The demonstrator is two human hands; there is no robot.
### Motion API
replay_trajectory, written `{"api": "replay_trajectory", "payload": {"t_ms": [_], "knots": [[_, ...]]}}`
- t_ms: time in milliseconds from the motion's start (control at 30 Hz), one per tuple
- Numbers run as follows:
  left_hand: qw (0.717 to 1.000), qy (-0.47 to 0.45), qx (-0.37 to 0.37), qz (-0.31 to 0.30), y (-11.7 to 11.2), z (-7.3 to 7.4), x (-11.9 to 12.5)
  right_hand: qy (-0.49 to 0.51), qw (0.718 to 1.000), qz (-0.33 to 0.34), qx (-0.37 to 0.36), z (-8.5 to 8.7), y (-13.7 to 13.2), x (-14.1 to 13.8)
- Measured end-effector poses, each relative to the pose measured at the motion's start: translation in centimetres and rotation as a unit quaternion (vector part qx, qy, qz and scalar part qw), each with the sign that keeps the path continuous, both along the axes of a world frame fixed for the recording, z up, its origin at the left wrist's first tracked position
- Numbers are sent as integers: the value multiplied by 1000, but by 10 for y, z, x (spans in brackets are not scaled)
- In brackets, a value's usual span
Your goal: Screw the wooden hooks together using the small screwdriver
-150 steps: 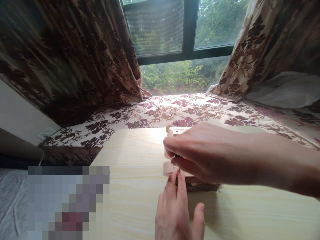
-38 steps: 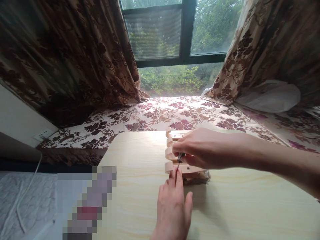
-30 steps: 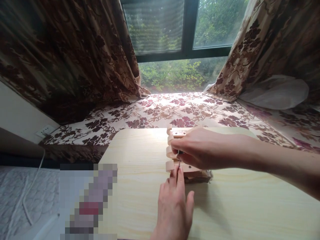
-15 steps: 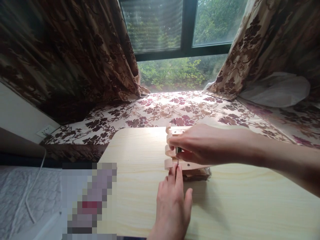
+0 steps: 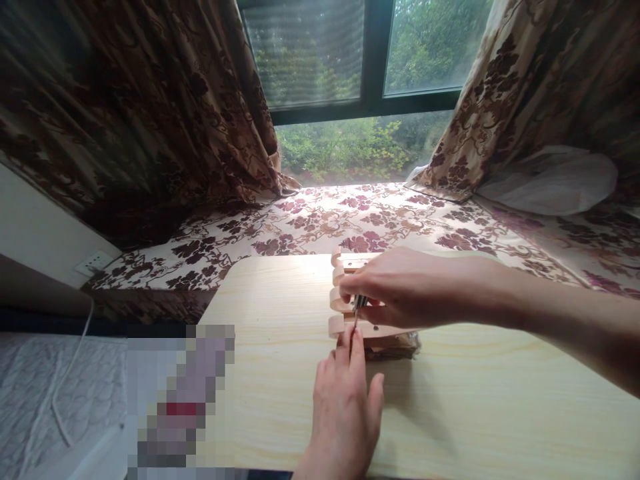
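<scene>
My right hand [image 5: 395, 287] is closed around a small screwdriver [image 5: 360, 303] with a dark and silver handle, partly hidden by the fingers. Its thin shaft points down toward the fingertips of my left hand [image 5: 345, 393]. That hand reaches up from below, fingers stretched forward and thumb apart. Its fingertips touch the near edge of a light wooden piece [image 5: 337, 327] with rounded, curled ends and dark screw heads or holes. Whether a screw sits at the shaft's tip is hidden between the fingers. My right hand and forearm cover much of the wooden piece.
The wooden piece rests on a pale wood-grain table [image 5: 280, 373]. Under its near side shows a brownish, wrapped-looking bundle [image 5: 395, 348]. Beyond lies a flower-patterned window seat [image 5: 350, 220] with curtains [image 5: 200, 100]. A blurred-out patch [image 5: 185, 400] covers the table's left edge.
My right hand has tilted slightly, and more of the silver part of the screwdriver shows. My left hand stays at the near edge of the wood.
</scene>
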State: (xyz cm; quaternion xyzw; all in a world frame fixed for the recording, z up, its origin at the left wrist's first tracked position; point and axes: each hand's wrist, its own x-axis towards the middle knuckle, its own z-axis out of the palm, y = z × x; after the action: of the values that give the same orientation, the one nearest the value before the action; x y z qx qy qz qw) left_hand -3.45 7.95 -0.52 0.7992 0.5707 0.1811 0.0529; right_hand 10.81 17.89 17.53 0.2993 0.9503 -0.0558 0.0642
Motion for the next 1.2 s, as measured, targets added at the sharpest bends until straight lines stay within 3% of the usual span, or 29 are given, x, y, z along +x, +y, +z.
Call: {"api": "replay_trajectory", "payload": {"t_ms": [100,400,567,800,1033,1200], "knots": [[1000,-3,-3,4,0,3,1,-21,1000,8,-10,4,-1,0],[1000,1,-2,10,3,1,1,-14,1000,20,12,-8,-1,-4],[1000,-7,8,2,2,-5,-3,-16,1000,-11,16,-5,1,-8],[1000,-3,4,6,3,-5,0,2,1000,23,-7,2,5,-4],[1000,0,13,0,3,-7,-2,-4,1000,-11,12,-5,4,-8],[1000,0,8,6,3,-3,1,-5,1000,18,6,1,2,-8]]}}
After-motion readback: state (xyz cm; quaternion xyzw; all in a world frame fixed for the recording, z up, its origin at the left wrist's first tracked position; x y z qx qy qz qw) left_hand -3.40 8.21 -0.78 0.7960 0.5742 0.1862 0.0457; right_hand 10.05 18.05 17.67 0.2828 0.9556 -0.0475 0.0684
